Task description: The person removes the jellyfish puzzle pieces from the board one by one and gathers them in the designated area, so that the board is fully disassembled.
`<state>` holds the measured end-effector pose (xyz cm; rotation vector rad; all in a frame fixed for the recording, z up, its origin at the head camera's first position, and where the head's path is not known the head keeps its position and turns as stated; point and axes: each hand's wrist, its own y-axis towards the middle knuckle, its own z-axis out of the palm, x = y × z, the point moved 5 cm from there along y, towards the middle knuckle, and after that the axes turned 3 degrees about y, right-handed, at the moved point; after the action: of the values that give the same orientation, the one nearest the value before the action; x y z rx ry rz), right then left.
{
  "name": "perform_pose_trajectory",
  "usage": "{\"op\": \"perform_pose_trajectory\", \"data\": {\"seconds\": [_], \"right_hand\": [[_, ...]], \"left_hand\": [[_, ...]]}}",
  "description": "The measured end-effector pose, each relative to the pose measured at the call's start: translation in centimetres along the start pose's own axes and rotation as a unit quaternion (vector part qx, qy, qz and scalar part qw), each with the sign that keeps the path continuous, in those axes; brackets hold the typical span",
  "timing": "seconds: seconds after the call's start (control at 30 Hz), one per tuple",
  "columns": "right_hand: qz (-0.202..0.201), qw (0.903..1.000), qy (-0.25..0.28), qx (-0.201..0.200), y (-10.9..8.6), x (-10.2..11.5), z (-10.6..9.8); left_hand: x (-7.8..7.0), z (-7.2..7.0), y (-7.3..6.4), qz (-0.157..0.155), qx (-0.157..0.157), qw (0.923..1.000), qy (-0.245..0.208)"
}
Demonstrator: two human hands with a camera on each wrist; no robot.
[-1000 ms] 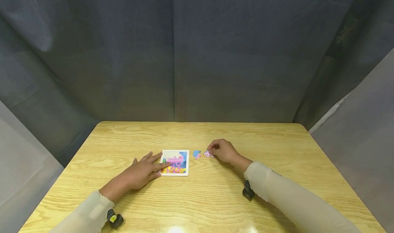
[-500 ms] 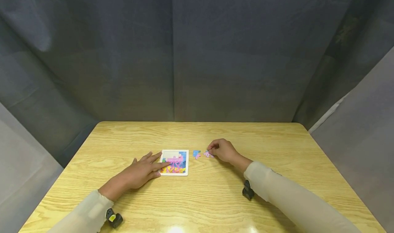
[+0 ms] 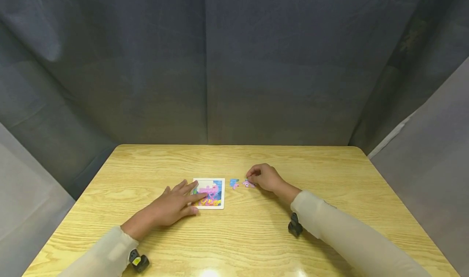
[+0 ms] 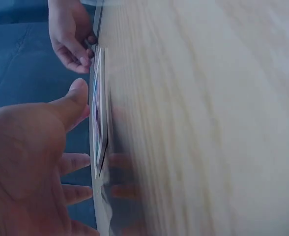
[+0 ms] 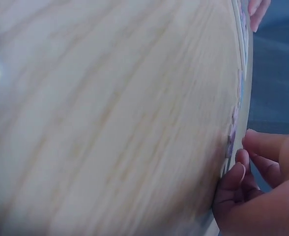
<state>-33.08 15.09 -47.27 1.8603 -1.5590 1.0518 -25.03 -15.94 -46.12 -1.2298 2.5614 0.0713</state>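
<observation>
A small jigsaw puzzle in a white frame (image 3: 223, 199) lies on the table, with a pink sea creature, blue water and yellow forms. Its upper left shows a pale bare area. My left hand (image 3: 170, 206) spreads over the frame's left side, fingers extended; the left wrist view shows its palm (image 4: 26, 147) beside the frame's edge. Right of the frame lies a blue and pink puzzle piece (image 3: 234, 183). My right hand (image 3: 267, 178) pinches at a pink puzzle piece with an eye (image 3: 247, 183), low at the tabletop. The fingertips partly cover that piece.
The wooden table (image 3: 234, 236) reaches to a dark grey curtain (image 3: 205, 65) behind it. Lighter grey cloth (image 3: 425, 159) hangs at the right side. A small black camera (image 3: 294, 226) sits at the right wrist, another black camera (image 3: 139, 262) at the left.
My left hand has shifted slightly right, farther over the framed puzzle. My right hand stays almost in place at the pink puzzle piece, which has turned slightly.
</observation>
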Motion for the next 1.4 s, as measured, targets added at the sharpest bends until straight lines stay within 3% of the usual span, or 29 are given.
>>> {"op": "perform_pose_trajectory", "data": {"seconds": [0.27,0.43,0.83,1.4], "right_hand": [[-0.016,0.9998,0.01,-0.005,0.1,1.2,0.1],[-0.032,0.9992,0.021,0.01,0.1,2.4,0.9],[-0.057,0.9973,0.034,0.03,0.5,4.2,3.9],[-0.073,0.9959,0.0,0.054,0.7,6.0,7.1]], "left_hand": [[-1.3,0.7,0.2,0.029,0.014,0.9989,0.033],[-1.7,0.9,0.3,0.023,0.022,0.9989,0.035],[-1.7,1.2,0.2,0.017,0.036,0.9983,0.043],[-1.6,1.4,0.3,0.022,0.051,0.9972,0.05]]}}
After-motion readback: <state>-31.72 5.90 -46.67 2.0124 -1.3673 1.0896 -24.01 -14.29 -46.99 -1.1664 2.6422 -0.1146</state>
